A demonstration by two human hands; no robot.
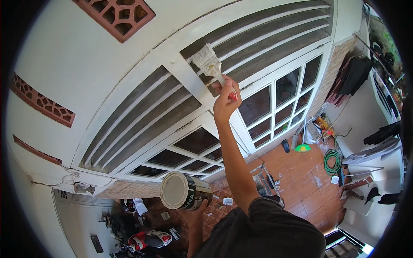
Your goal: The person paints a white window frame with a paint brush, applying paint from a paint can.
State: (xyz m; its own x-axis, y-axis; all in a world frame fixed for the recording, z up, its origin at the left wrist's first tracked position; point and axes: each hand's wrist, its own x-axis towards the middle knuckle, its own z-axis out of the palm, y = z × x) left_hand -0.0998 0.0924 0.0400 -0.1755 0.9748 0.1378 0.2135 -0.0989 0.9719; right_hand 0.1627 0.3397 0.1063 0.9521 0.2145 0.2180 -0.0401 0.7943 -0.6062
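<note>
Right hand [224, 99] is raised overhead, fingers curled tight round the red-tipped handle of a brush [211, 65]. Brush bristles are white w/ paint and press on the white upright post [186, 77] that splits the slatted vent [172, 103] above the door. Handle runs down and right from the bristles into the fist; bare forearm goes down from there to a dark sleeve [266, 228] at the bottom of view.

Left hand [194, 211] is low, approx. centre-bottom, gripping a paint can [185, 190] from underneath, fingers wrapped on its lower side. Can is tipped on its side so its round pale end faces the camera; dark label w/ white letters shows on the body, can't read it in full. Can't tell if the lid is on or if that's paint inside.

Vent slats are grey-brown between white bars, curving across the frame. Below them are glass-paned doors [275, 107] w/ white frames, dark panes. Red-brown patterned vent blocks [116, 15] sit in the white wall, top left and left edge.

View looks steeply down past the arm: red tiled floor [309, 185] well below, spotted w/ white. On it, near the wall, a green coiled hose [332, 161] and a broom w/ green-yellow head [303, 148]. Bottom left, a red-and-white motorbike [148, 238]. Dark clothes [355, 75] hang at right.
</note>
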